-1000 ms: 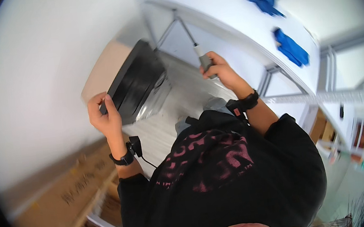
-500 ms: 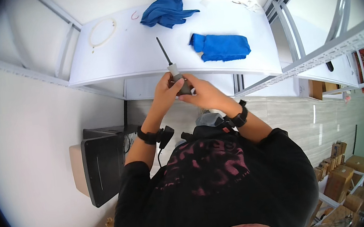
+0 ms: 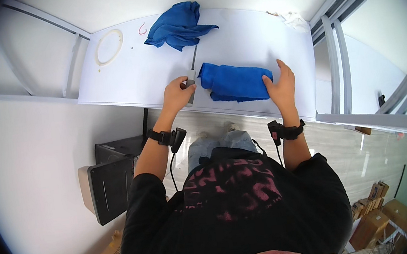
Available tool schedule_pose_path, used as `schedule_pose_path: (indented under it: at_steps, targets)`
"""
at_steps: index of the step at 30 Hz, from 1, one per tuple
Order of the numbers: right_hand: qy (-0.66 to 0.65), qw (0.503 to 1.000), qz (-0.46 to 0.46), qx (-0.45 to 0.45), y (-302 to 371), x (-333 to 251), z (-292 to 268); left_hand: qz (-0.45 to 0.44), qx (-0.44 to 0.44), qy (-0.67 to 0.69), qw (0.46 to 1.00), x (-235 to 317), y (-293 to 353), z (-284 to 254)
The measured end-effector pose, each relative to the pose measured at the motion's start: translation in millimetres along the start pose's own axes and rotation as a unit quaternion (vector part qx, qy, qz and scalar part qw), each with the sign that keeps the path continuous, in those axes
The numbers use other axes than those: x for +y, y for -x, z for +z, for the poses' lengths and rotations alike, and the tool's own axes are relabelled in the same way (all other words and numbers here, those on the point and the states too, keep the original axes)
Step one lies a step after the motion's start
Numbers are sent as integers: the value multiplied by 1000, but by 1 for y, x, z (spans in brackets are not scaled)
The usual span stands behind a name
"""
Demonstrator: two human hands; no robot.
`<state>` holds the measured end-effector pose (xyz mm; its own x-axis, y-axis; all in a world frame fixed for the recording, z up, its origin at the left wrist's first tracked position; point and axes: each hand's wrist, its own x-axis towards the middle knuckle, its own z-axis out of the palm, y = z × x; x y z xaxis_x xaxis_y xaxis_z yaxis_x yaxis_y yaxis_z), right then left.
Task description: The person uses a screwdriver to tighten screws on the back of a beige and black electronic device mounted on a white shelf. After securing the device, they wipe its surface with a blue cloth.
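A screwdriver (image 3: 191,72) with a grey handle and a dark thin shaft is gripped in my left hand (image 3: 176,96), near the front edge of the white table. Its shaft points away from me, and the far end reaches the crumpled blue cloth (image 3: 174,26), where the tip cannot be made out. Just right of the screwdriver lies a folded blue cloth (image 3: 238,82). My right hand (image 3: 283,87) is beside this cloth's right end, with the thumb at its edge and the fingers stretched out and apart.
On the table (image 3: 142,76) lie a pale ring (image 3: 109,46), a small red hook-shaped piece (image 3: 142,29) and a crumpled white item (image 3: 294,20). Metal frame posts (image 3: 332,62) rise at the right. Below left stands a black bin (image 3: 113,190); cardboard boxes (image 3: 370,228) are at lower right.
Both hands held the screwdriver near my body. Now the left alone holds it farther forward over the table, and the right has let go and moved to the folded cloth's right end.
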<state>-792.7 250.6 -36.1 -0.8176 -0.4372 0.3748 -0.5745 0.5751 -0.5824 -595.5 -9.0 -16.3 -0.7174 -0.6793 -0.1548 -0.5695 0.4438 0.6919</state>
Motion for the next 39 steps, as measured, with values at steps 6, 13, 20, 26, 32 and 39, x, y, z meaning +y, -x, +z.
schedule_pose_path:
  at_steps: [6,13,20,26,32,39]
  targets:
    - [-204,953,160,-158,2,13,2,22,42,-34,998,0,-11,14]
    - [-225,933,182,-216,9,7,-1,70,104,-62,990,-8,-8,28]
    - [-436,862,235,-107,11,3,-11,59,30,-13,998,-17,-4,16]
    - [-501,852,119,-97,-15,-30,-65,159,80,35,983,-14,16,-8]
    - [-504,845,71,-165,-25,-116,-61,249,48,83,964,22,73,-65]
    - [-533,779,-86,-321,24,-232,-3,159,-22,296,942,9,160,-92]
